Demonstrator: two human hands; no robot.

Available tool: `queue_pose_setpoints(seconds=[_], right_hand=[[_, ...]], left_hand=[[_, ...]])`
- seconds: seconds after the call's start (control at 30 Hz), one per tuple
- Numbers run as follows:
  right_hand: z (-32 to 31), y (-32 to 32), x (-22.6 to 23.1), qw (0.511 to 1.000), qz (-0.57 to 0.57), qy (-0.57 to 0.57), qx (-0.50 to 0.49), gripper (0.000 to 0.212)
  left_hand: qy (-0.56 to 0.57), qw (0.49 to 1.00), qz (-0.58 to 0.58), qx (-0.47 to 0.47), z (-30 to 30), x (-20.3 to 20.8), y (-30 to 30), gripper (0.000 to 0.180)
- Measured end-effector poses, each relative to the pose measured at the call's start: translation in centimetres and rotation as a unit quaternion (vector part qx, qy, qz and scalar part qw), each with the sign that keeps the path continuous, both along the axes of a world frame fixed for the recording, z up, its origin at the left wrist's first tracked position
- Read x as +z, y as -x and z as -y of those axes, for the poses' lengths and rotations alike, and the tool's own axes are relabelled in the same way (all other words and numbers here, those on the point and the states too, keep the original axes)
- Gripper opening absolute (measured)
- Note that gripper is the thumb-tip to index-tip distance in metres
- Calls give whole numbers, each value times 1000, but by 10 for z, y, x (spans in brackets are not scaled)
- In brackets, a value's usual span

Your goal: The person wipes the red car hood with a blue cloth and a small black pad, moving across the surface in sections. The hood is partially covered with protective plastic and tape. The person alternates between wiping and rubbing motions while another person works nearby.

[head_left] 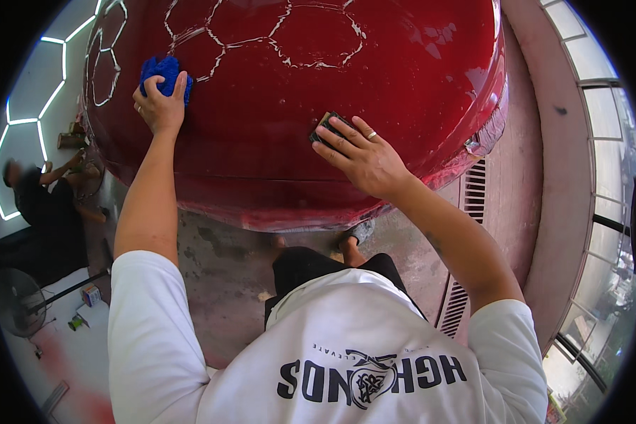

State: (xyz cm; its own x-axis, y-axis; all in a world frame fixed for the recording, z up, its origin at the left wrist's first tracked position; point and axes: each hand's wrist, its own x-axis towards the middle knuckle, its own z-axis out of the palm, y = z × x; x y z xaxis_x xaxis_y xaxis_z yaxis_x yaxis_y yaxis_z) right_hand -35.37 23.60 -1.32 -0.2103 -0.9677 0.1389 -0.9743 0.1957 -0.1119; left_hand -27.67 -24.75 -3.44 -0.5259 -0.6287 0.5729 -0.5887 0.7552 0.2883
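A glossy red car panel (261,141) fills the space in front of me, with light reflections and small droplets or specks on it. My left hand (161,109) is closed around a bunched blue microfiber cloth (164,71) at the panel's left side. Further right, my right hand (367,157) lies with fingers stretched over a small dark sanding block (325,127), pressing it to the red surface. The block's tan top edge shows past my fingertips; its underside is hidden.
Plastic masking film (491,131) hangs along the panel's right edge. A floor drain grate (473,191) runs at the right, beside a pale wall. On the left, another person (46,191) in dark clothes crouches near a standing fan (18,302) and a small box (90,295).
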Motion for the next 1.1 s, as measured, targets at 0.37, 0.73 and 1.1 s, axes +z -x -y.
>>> queue_pose_setpoints(seconds=[0.37,0.73,1.1], right_hand=[[-182,75,-52,972,-136,-159,111,62],[-112,35,-50,972,-135,-142,132,65],[-16,-24,-54,986,-64,-123,92,69]], left_hand=[[1,996,-90,12,1,-48,-45,77],[47,996,-78,16,31,-60,-62,80],[45,996,-69,21,21,-57,-59,79]])
